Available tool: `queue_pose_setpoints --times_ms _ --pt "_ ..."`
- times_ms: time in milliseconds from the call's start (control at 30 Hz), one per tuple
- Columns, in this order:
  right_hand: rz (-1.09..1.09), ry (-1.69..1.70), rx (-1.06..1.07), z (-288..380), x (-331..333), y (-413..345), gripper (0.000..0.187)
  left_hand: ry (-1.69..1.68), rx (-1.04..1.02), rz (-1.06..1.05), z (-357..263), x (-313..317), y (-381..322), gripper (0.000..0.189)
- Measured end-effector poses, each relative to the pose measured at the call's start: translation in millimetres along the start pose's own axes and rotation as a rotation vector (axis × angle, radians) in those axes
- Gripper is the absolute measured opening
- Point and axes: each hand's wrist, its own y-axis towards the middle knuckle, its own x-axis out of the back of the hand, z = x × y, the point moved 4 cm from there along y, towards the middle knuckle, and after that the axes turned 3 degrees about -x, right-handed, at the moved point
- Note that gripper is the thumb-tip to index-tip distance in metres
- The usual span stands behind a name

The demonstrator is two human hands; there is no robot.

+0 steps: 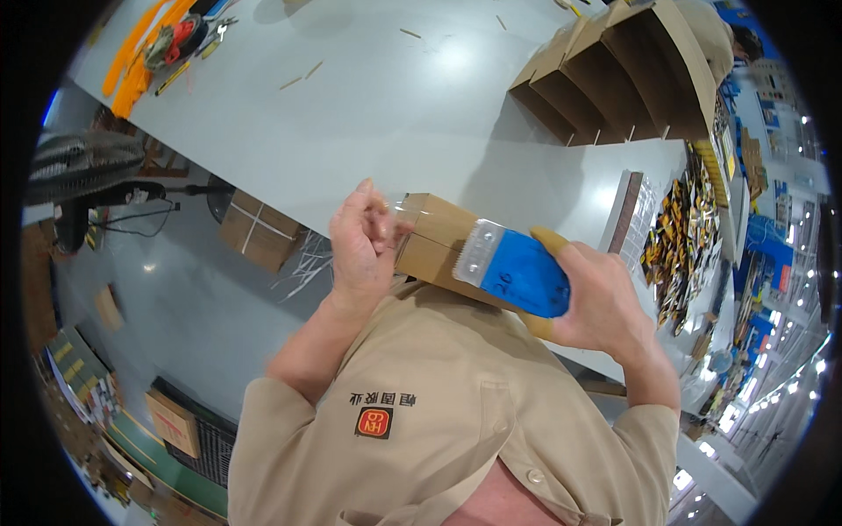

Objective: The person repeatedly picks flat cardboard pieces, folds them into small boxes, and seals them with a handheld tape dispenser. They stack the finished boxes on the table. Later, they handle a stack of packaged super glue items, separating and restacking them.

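My right hand (595, 292) grips a blue tape dispenser (526, 273) with a serrated clear edge. Yellow covers sit on its thumb and a fingertip. The dispenser lies over the top of a closed brown cardboard box (437, 230) near the table edge, against my body. Clear tape (413, 205) shows at the box's left end. Beside that end is my left hand (368, 227), its fingers loosely bent and partly blurred, with nothing plainly held; whether it touches the box or the tape cannot be told.
Open cardboard boxes (612, 79) stand at the table's upper right. Black-and-orange packets (684, 243) lie at right beside clear plastic packaging (641, 217). Orange strips (135, 72), pliers (220, 29) and a marker (172, 79) lie upper left. A fan (85, 158) and strapped carton (256, 230) are off the table.
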Motion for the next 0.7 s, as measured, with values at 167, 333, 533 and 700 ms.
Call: queue_pose_setpoints --times_ms 167,333,533,700 --pt "0.045 -0.082 0.067 8 -13 -1 0.073 0.94 -0.323 -0.051 -5 27 13 0.042" --pt "-0.009 0.002 -0.028 -68 -16 -64 0.072 1.041 -0.304 0.021 10 44 20 0.046" --pt "-0.033 0.123 -0.013 -167 -143 -51 0.074 1.423 -0.196 0.206 10 31 25 0.045" --pt "0.324 0.046 -0.119 -158 -165 8 0.051 1.818 -0.058 0.277 19 38 38 0.045"
